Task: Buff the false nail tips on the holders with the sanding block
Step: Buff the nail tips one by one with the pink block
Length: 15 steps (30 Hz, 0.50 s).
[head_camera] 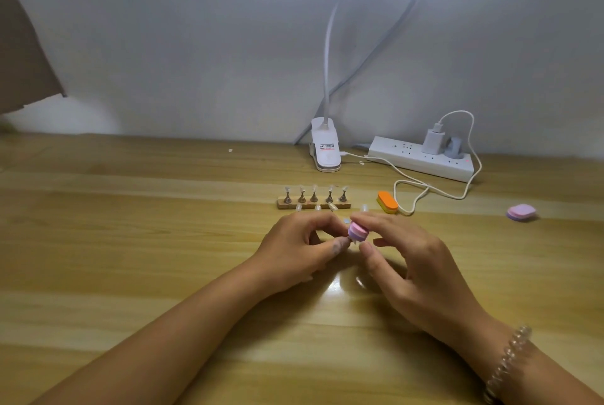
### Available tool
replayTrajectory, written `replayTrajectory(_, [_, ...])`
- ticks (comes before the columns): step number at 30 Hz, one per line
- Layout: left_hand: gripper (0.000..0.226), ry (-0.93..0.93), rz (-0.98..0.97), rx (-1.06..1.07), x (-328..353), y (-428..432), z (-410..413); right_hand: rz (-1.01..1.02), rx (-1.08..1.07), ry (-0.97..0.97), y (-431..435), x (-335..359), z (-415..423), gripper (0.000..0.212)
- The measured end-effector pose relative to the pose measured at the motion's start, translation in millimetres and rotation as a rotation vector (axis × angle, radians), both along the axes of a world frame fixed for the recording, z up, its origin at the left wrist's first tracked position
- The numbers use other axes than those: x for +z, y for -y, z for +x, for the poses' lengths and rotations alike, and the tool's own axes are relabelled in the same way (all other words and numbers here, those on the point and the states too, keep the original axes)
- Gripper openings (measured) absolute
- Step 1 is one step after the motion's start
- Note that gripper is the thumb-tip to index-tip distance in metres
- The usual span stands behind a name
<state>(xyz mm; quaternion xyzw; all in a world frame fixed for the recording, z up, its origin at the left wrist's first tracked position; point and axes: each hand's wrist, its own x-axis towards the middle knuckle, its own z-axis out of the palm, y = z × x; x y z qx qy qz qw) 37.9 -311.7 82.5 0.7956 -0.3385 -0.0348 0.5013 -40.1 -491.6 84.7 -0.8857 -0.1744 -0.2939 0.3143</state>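
So the pink and purple sanding block (358,230) is up off the table, right where both hands meet. The right hand (408,261) has it pinched between thumb and fingertips, a narrow grip with the fingers curled round it. Right under the block a small whitish piece (354,241) pokes out, touching it. The left hand (300,247) pinches that between thumb and forefinger, other fingers tucked in. It's too tiny to tell whether it's a nail tip on its stand or just a tip.

Just beyond the grip sits the wooden holder bar (313,205) with five little metal stands (314,196) upright in a row, each with a clear tip on top. A few loose nail tips (332,207) lie along the near edge of the bar, between it and the fingers. Beyond and to the right of the grip there's an orange sanding block (387,201), close by. Well off to the right is another pink and purple block (522,212), lying flat on the wooden table (130,241).

Farther back behind the grip stands a white clip lamp (325,149). It has a label with dark print and a red strip, but I can't read any of it. Right of that is a white power strip (421,161) with a white charger (433,141) plugged in, and a white cable (408,185) looping toward the orange block. There's a clear bead bracelet (506,365) on the right wrist.
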Motion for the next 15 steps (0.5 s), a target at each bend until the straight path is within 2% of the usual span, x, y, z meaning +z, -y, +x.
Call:
replayTrajectory(11, [0.018, 0.049, 0.054, -0.006, -2.7, 0.6, 3.4, 0.021, -0.011, -0.030, -0.4, 1.9, 0.6, 0.025])
replayTrajectory(15, [0.010, 0.049, 0.049, -0.011, -5.2, 1.0, 6.7, 0.064, -0.025, -0.044, 0.1, 1.2, 1.8, 0.022])
